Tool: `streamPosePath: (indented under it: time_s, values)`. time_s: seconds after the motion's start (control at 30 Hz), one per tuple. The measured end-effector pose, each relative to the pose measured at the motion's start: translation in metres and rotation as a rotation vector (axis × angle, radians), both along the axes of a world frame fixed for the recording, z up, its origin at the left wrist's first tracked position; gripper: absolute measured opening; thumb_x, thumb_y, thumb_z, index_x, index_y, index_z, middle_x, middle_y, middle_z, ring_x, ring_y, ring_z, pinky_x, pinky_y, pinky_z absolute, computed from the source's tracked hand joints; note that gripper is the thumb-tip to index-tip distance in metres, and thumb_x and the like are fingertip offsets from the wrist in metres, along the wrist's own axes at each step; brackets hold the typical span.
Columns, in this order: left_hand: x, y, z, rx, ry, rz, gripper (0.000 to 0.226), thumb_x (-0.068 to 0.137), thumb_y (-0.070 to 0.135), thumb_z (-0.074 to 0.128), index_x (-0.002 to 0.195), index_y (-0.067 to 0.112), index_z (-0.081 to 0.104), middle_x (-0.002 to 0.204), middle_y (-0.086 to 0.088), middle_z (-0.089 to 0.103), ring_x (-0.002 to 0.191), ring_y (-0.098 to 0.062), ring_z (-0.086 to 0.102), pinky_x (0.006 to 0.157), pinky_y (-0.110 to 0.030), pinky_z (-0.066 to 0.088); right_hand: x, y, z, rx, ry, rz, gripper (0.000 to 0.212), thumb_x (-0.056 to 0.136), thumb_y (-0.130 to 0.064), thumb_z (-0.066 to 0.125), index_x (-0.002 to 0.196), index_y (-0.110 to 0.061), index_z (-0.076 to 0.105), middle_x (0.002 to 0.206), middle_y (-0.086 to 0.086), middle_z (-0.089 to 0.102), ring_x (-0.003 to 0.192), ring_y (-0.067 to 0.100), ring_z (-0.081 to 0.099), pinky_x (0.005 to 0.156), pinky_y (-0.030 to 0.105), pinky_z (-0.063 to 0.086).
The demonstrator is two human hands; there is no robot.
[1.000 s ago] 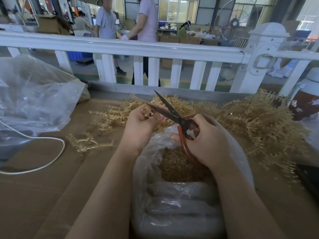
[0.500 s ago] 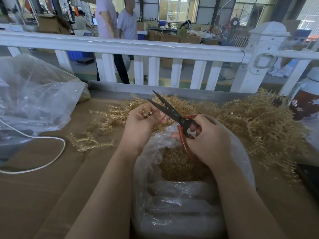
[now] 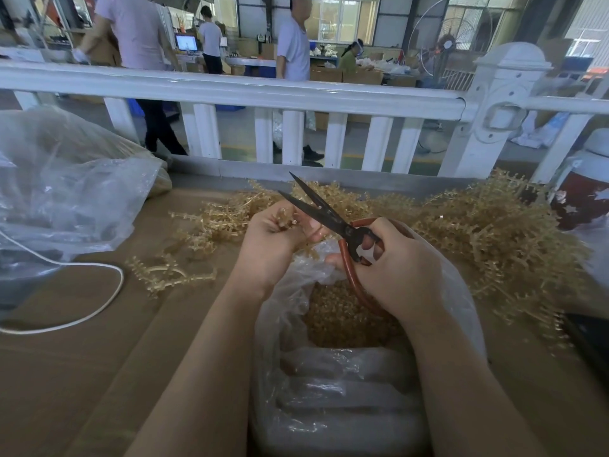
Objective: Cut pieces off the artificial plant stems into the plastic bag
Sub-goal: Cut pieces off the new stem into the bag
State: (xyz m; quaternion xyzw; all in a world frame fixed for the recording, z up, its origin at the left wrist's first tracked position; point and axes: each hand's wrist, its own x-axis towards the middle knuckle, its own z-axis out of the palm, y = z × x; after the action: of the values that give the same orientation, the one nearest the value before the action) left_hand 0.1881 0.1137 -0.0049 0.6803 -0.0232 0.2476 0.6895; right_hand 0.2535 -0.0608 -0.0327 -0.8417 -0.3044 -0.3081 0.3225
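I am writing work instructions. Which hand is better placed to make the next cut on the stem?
The right hand: it already grips the scissors, blades open beside the stem. The left hand pinches that stem above the plastic bag.

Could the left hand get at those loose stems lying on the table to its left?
Probably yes, once it lets go. The left hand now grips a small stem piece, so it is busy. The loose stems lie on bare table with nothing between; the white cord lies farther off.
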Motion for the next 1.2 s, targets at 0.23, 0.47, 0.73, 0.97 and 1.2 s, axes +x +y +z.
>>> streamPosePath:
  time_s: [0.23,0.47,0.73,0.97,1.2]
  values:
    - [-0.0014,-0.0008,0.0015,-0.013,-0.002,-0.055,0.015,0.091,-0.006,0.060,0.086,0.007,0.066,0.078,0.001,0.070,0.076,-0.012,0.065,0.072,-0.021,0.053,0.0006,0.0010,-0.0005,0.029,-0.027,0.022,0.055,0.074,-0.075,0.069,0.084,-0.021,0.066,0.072,-0.015,0.056,0.061,0.007,0.056,0.054,0.024,0.052]
    - [-0.0023,0.0014,0.0040,-0.148,0.014,-0.067,0.019,0.091,-0.005,0.060,0.082,0.010,0.068,0.079,-0.001,0.074,0.077,-0.015,0.071,0.071,-0.021,0.055,0.0002,0.0019,0.0001,0.042,-0.066,0.025,0.051,0.073,-0.079,0.065,0.077,-0.031,0.049,0.072,-0.016,0.054,0.057,0.004,0.051,0.051,0.021,0.049]
    - [-0.0027,0.0007,0.0048,-0.197,0.022,-0.041,0.025,0.095,0.007,0.062,0.074,0.017,0.072,0.079,-0.001,0.074,0.075,-0.012,0.070,0.070,-0.019,0.054,-0.0002,0.0018,0.0005,0.063,-0.068,0.051,0.048,0.072,-0.076,0.067,0.078,-0.034,0.046,0.071,-0.017,0.051,0.059,0.006,0.051,0.051,0.021,0.047]
    - [-0.0009,-0.0007,0.0022,-0.055,-0.027,0.057,0.019,0.097,0.009,0.060,0.082,0.016,0.069,0.076,0.007,0.071,0.075,-0.004,0.065,0.076,-0.018,0.053,-0.0049,0.0007,0.0052,0.026,-0.017,0.035,0.053,0.072,-0.077,0.064,0.083,-0.026,0.060,0.079,-0.015,0.059,0.070,0.008,0.061,0.057,0.023,0.053]
    - [-0.0022,0.0007,0.0024,0.104,-0.052,0.034,0.013,0.099,0.014,0.059,0.090,0.017,0.068,0.079,0.015,0.068,0.080,-0.001,0.064,0.082,-0.018,0.053,-0.0042,-0.0014,0.0067,0.007,0.039,0.041,0.059,0.073,-0.082,0.057,0.094,-0.027,0.063,0.081,-0.025,0.049,0.077,0.002,0.055,0.063,0.019,0.050]
